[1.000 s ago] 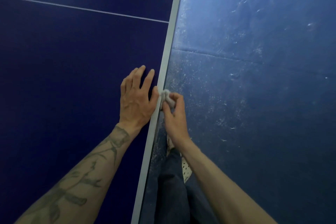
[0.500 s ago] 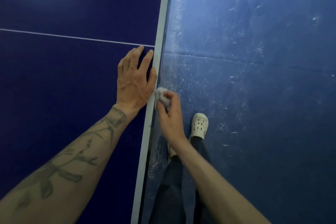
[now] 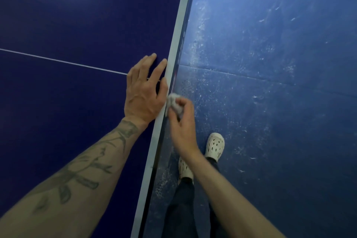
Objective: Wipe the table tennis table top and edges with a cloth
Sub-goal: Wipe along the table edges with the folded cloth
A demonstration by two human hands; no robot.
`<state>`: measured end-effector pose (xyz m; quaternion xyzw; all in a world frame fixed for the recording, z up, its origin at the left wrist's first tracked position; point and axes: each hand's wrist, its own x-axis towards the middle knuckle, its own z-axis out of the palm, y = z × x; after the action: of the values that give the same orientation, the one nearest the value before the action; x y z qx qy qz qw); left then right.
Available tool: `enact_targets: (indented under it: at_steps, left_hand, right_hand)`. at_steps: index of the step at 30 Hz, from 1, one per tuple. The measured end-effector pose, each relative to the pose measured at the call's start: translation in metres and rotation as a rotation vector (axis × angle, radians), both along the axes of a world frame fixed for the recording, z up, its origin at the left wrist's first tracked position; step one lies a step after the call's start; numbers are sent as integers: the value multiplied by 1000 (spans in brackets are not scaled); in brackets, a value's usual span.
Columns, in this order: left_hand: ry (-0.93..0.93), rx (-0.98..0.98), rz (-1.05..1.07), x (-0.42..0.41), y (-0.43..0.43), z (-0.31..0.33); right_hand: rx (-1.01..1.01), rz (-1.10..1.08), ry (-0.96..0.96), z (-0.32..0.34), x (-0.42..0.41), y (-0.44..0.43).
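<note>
Your small wadded cloth (image 3: 173, 104) presses the side edge (image 3: 181, 46) of the table tennis table (image 3: 87, 6), pinched by your right hand (image 3: 183, 127). At its 9 o'clock your left hand (image 3: 144, 94) lies flat, fingers straight, on the top (image 3: 58, 121). So small a wad may slip from the pinch toward the floor (image 3: 270, 121) at 3 o'clock, leaving bare fingers to smear the edge.

A single camera rides on the person's head, aimed steeply down and forward along the table's (image 3: 77, 15) side edge (image 3: 174, 48). It sits close, with both arms (image 3: 81, 179) reaching in from the bottom of the frame. The table takes the left half and the floor (image 3: 280, 121) the right, with the shoes (image 3: 214, 145) almost straight below.
</note>
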<state>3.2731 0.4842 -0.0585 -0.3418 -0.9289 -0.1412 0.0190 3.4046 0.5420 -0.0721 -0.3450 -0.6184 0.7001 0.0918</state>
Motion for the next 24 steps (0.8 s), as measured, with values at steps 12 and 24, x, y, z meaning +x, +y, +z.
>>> enact_targets:
  at_steps: [12, 24]
  left_hand:
    - [0, 1, -1, -2, -1, -4]
    - [-43, -27, 81, -17, 26, 8]
  right_hand:
    - [7, 47, -23, 0, -12, 23]
    - [-19, -31, -50, -7, -109, 98]
